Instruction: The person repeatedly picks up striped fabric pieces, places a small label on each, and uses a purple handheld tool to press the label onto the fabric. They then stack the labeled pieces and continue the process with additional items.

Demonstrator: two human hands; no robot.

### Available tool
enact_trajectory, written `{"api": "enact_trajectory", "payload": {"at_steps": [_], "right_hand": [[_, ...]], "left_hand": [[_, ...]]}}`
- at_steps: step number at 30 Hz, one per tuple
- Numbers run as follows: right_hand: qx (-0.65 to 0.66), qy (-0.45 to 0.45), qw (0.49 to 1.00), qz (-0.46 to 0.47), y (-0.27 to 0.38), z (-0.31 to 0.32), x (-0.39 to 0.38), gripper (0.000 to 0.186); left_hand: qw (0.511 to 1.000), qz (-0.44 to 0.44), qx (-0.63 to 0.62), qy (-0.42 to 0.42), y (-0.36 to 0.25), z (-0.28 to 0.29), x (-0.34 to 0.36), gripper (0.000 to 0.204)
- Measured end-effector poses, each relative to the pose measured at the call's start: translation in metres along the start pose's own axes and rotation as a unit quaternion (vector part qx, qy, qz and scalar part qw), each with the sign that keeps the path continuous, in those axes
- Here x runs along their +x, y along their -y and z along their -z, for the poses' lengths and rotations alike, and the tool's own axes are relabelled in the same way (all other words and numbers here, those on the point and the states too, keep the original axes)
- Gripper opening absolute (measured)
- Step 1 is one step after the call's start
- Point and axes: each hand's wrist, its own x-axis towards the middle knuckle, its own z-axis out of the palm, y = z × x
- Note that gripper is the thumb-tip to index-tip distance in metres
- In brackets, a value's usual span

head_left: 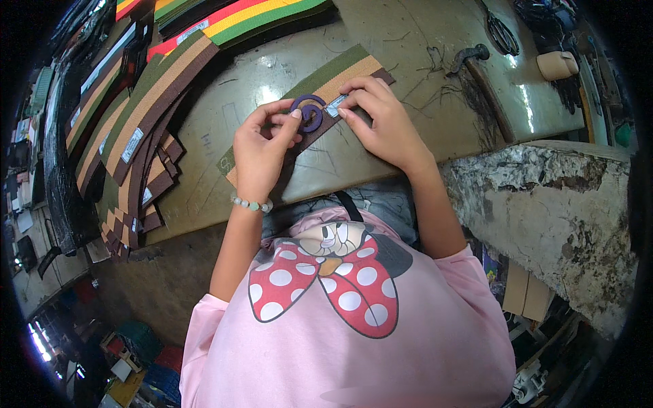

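Note:
My left hand (pixel 269 129) pinches a purple spiral-shaped piece (pixel 314 119) between thumb and fingers, over a woven strip (pixel 303 90) banded olive green, tan and brown that lies diagonally on the workbench. My right hand (pixel 381 122) has its curled fingertips on a white label (pixel 334 106) on that strip, just right of the purple piece. Whether the right fingers grip the label or only press it I cannot tell. The parts of the strip under both hands are hidden.
Fanned stacks of similar strips (pixel 146 115) cover the bench's (pixel 299 177) left side, with red, yellow and green strips (pixel 252 20) behind. A hammer-like tool (pixel 469 54), black scissors (pixel 502 34), a beige cylinder (pixel 558 65) and loose threads lie at the right.

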Motion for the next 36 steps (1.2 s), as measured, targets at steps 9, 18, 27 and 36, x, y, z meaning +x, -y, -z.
{"api": "enact_trajectory", "payload": {"at_steps": [9, 18, 27, 36], "right_hand": [[-0.012, 0.003, 1.000, 0.001, -0.002, 0.002, 0.000, 0.010], [0.065, -0.209, 0.963, -0.157, -0.010, 0.030, 0.014, 0.014], [-0.142, -0.117, 0.973, -0.139, 0.046, -0.014, -0.030, 0.023], [-0.113, -0.114, 0.981, -0.109, 0.041, -0.028, -0.027, 0.013]], "left_hand": [[1.000, -0.003, 0.010, 0.008, 0.000, 0.001, 0.000, 0.029], [1.000, -0.017, -0.003, 0.006, 0.000, 0.003, -0.001, 0.029], [0.999, -0.039, -0.018, 0.025, 0.005, 0.005, -0.003, 0.028], [0.998, -0.046, 0.003, 0.033, 0.006, 0.002, -0.007, 0.025]]}}
